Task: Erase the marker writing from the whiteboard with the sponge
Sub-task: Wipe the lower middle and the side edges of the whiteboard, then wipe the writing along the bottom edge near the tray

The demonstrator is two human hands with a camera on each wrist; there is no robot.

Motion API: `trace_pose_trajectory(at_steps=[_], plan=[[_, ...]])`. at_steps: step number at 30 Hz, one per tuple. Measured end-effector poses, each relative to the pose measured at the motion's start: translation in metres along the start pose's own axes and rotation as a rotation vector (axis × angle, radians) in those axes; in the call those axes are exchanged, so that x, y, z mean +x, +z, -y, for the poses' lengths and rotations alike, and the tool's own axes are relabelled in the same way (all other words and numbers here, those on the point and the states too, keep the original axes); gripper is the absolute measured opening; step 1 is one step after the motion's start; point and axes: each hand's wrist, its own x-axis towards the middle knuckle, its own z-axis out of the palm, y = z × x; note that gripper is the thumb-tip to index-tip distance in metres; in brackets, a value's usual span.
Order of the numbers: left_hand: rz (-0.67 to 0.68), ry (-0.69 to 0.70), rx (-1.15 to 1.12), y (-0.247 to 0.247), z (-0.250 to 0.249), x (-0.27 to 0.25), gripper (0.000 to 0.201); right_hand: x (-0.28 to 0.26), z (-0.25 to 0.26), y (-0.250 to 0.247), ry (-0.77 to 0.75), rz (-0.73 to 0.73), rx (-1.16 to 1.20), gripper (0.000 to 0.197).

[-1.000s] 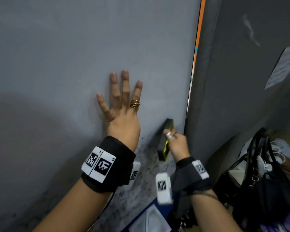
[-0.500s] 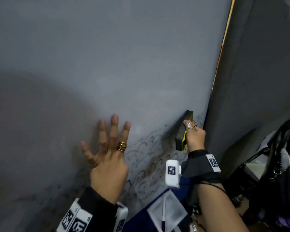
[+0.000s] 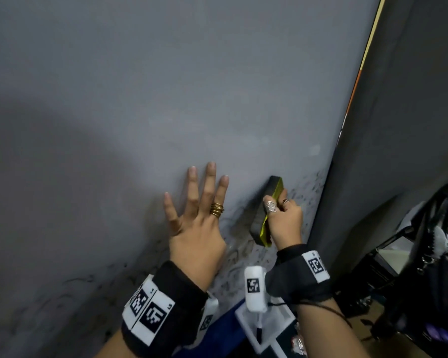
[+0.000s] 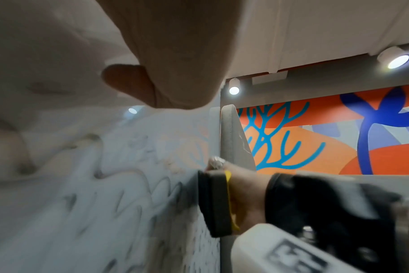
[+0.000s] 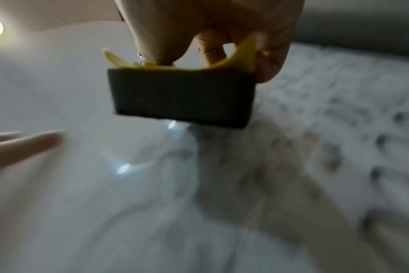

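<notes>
Head view is filled by the whiteboard, against which the left hand is laid flat with fingers straight and spread. Faded marker writing is spread over the board's lower right part, near its edge. The sponge, dark with a yellow backing, is gripped by the curled fingers of the right hand and pressed to the board among the writing, just right of the left hand.
</notes>
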Motion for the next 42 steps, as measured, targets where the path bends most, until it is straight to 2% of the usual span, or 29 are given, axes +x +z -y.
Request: trace_pose_trajectory(at_steps=[2, 4, 6, 9, 12, 14, 15, 17, 19, 20, 23, 25, 27, 30, 33, 35, 36, 38, 40, 42], plan=[[-0.019, -0.004, -0.012, 0.002, -0.002, 0.001, 0.083, 0.018, 0.0, -0.01, 0.082, -0.041, 0.082, 0.035], [-0.049, -0.005, -0.009, 0.003, -0.001, 0.003, 0.082, 0.029, -0.002, -0.016, 0.159, -0.02, 0.161, 0.026], [-0.072, -0.009, -0.05, 0.003, 0.004, -0.001, 0.086, 0.023, -0.002, -0.012, 0.167, -0.002, 0.119, 0.03], [-0.076, -0.067, -0.151, 0.003, 0.019, -0.019, 0.089, -0.015, -0.001, 0.008, 0.079, 0.078, -0.015, 0.04], [-0.092, -0.153, -0.122, 0.009, 0.036, -0.037, 0.071, -0.07, 0.003, 0.031, -0.001, 0.178, -0.067, 0.04], [-0.084, -0.193, -0.103, 0.014, 0.046, -0.046, 0.065, -0.096, 0.006, 0.041, -0.059, 0.274, -0.086, 0.063], [-0.077, -0.2, -0.095, 0.016, 0.05, -0.05, 0.065, -0.106, 0.008, 0.045, -0.099, 0.305, -0.12, 0.067], [-0.061, -0.208, -0.103, 0.016, 0.057, -0.059, 0.066, -0.113, 0.015, 0.048, -0.142, 0.296, -0.18, 0.066], [-0.054, -0.215, -0.125, 0.015, 0.065, -0.07, 0.066, -0.105, 0.015, 0.046, -0.084, 0.235, -0.143, 0.073], [-0.054, -0.216, -0.138, 0.015, 0.069, -0.074, 0.066, -0.094, 0.014, 0.045, -0.023, 0.173, -0.09, 0.07], [-0.039, -0.149, -0.145, 0.016, 0.089, -0.084, 0.076, -0.057, 0.012, 0.035, 0.151, 0.008, 0.085, 0.028], [-0.003, -0.094, -0.1, 0.016, 0.101, -0.089, 0.089, -0.05, 0.016, 0.032, 0.229, -0.015, 0.155, 0.031], [0.018, -0.073, -0.022, 0.015, 0.106, -0.09, 0.095, -0.065, 0.023, 0.037, 0.252, 0.002, 0.197, 0.034], [0.0, -0.052, 0.024, 0.013, 0.107, -0.09, 0.094, -0.12, 0.03, 0.061, 0.191, 0.092, 0.107, 0.035], [-0.027, -0.029, 0.012, 0.019, 0.11, -0.088, 0.09, -0.17, 0.035, 0.081, 0.096, 0.254, 0.026, 0.033], [-0.027, -0.013, -0.035, 0.019, 0.112, -0.088, 0.088, -0.179, 0.031, 0.084, 0.066, 0.316, -0.006, 0.022], [-0.022, -0.01, -0.067, 0.018, 0.112, -0.088, 0.088, -0.177, 0.03, 0.082, 0.07, 0.324, -0.012, 0.019], [-0.015, -0.011, -0.117, 0.017, 0.112, -0.09, 0.089, -0.159, 0.027, 0.074, 0.115, 0.29, -0.009, 0.026], [-0.01, -0.011, -0.164, 0.017, 0.112, -0.09, 0.092, -0.131, 0.022, 0.061, 0.161, 0.207, 0.019, 0.019], [-0.006, -0.009, -0.217, 0.016, 0.113, -0.09, 0.092, -0.105, 0.022, 0.049, 0.223, 0.132, 0.054, 0.026]])
